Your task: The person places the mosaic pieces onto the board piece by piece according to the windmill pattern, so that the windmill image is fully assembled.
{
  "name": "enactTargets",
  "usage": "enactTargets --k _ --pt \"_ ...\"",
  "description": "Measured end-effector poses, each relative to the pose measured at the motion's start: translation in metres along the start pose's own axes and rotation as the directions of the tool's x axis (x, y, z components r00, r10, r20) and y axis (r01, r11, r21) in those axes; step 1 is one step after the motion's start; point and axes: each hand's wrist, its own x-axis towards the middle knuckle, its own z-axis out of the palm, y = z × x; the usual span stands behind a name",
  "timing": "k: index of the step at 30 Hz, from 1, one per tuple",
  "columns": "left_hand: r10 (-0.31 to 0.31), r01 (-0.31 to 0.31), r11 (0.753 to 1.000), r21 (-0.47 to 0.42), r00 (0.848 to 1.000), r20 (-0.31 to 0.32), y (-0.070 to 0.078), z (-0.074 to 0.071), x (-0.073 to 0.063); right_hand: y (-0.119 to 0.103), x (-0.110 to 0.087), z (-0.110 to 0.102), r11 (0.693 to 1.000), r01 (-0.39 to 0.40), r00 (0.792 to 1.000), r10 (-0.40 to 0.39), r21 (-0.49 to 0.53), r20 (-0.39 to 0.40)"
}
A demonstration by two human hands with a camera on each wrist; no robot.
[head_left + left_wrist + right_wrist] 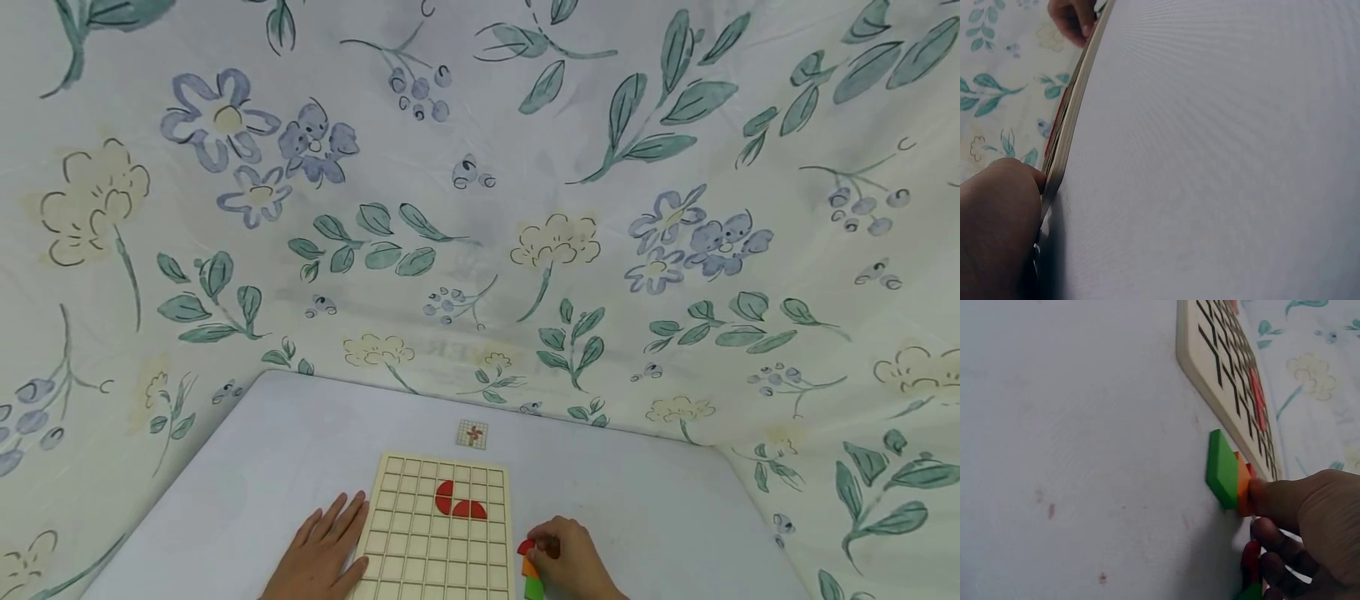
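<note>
My left hand (318,550) lies with fingers spread at the left side of a pale wooden grid board (397,546), its thumb touching the board's edge. Two red rounded pieces, one upright (444,497) and one flat (470,509), sit in the board's upper cells. Right of the board, my right hand (570,557) pinches a red rounded piece (526,547) between curled finger and thumb. An orange piece (530,569) and a green piece (534,588) line up just below it; the thumb also meets the orange one. More red (1250,562) shows under the fingers in the right wrist view.
Above the board lies a small square card (472,434) picturing a red pinwheel shape on a grid. White tabletop (637,500) surrounds the board. Cloth printed with flowers and leaves (465,250) hangs behind and beside the table.
</note>
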Motion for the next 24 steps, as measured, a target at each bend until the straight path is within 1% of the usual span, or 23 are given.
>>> enactTargets --k 2,6,9,11,13,17,20,24 --pt "-0.008 0.008 1.0 -0.003 1.0 0.01 0.001 -0.001 0.001 -0.002 0.0 0.0 1.0 -0.016 1.0 0.016 0.003 -0.004" --pt "0.009 -0.009 1.0 0.016 1.0 -0.014 -0.001 0.001 0.0 -0.005 0.0 0.001 0.998 -0.044 0.999 0.043 0.041 0.005" --pt "0.019 -0.018 0.999 0.028 1.0 -0.025 -0.001 0.003 0.0 -0.006 -0.001 0.002 0.996 -0.035 0.999 0.036 0.078 -0.003" --pt "0.009 -0.009 1.0 0.024 1.0 -0.011 0.0 0.002 0.0 -0.007 -0.002 0.003 0.995 -0.016 1.0 0.018 0.097 -0.023" --pt "0.019 -0.018 0.999 0.027 1.0 -0.016 -0.001 0.003 -0.001 -0.008 -0.001 0.003 0.994 0.006 0.999 -0.001 0.107 -0.045" --pt "0.047 -0.045 0.998 0.04 0.997 -0.053 -0.004 0.007 -0.003 -0.012 0.002 0.002 0.994 0.051 0.995 -0.042 0.102 -0.09" --pt "0.062 -0.058 0.997 0.049 0.995 -0.077 -0.005 0.009 -0.004 -0.018 0.005 0.002 0.996 0.045 0.993 -0.035 0.082 -0.116" --pt "0.062 -0.059 0.997 0.049 0.995 -0.075 -0.005 0.008 -0.003 -0.028 0.009 0.004 0.996 0.016 0.992 -0.004 0.09 -0.127"
